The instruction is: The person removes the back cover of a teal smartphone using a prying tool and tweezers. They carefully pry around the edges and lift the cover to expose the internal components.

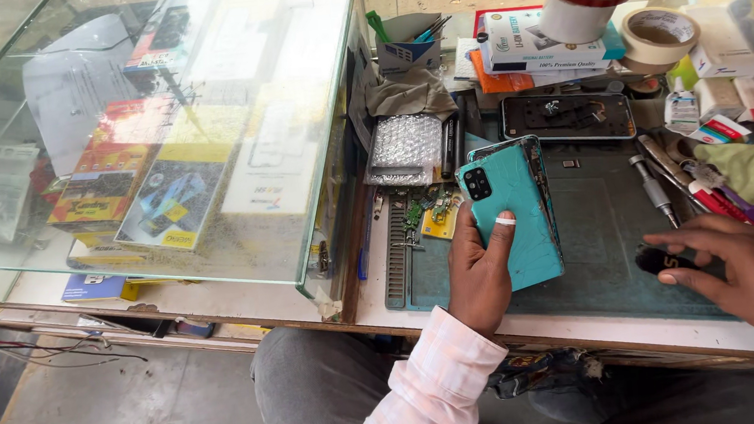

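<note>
Your left hand [482, 271] grasps the teal phone [518, 213], fingers clenched around its lower edge; the phone lies back-up on the dark work mat [605, 219] at the tabletop's centre. Your right hand [746, 275] pinches a small black object [658, 260] near the mat's front edge.

Risks: the back cover is cracked, so pressure from your thumb could spread the fractures or shed splinters. The loose green circuit parts [427, 209] just beside the phone could be swept off by your wrist.

Not visible: the phone's screen side, the identity of the black object, and your right wrist, cut off by the frame edge.
</note>
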Demonstrator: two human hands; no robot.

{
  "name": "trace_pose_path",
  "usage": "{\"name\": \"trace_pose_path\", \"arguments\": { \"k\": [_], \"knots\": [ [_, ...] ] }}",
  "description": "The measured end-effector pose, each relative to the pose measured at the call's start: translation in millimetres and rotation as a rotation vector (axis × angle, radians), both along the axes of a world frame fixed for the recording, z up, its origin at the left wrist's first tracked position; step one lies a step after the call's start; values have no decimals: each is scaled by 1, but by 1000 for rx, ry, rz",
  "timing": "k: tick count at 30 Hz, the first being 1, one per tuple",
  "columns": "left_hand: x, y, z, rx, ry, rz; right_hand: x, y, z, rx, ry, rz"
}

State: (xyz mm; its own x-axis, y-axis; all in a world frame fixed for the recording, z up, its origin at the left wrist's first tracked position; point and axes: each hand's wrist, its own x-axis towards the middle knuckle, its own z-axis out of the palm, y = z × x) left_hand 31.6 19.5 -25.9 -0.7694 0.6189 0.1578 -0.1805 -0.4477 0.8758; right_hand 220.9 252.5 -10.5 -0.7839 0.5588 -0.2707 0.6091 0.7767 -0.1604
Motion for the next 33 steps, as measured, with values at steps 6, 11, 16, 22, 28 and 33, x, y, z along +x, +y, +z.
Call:
{"name": "trace_pose_path", "arguments": {
  "k": [6,11,16,22,28,33],
  "knots": [
    [1,-2,4,-21,-29,-11,2,-15,-2,22,155,22],
    [3,-5,14,-78,-52,-35,15,-34,-26,90,696,138],
    [5,-8,24,-269,-121,-121,31,-37,-72,186,721,46],
    [6,-10,22,-449,-220,-178,43,1,-138,128,30,155],
    [10,-6,9,-477,-210,-165,33,13,-166,46,-66,162],
    [7,-8,7,-496,-165,-190,22,15,-161,45,-70,153]
  ]
}}
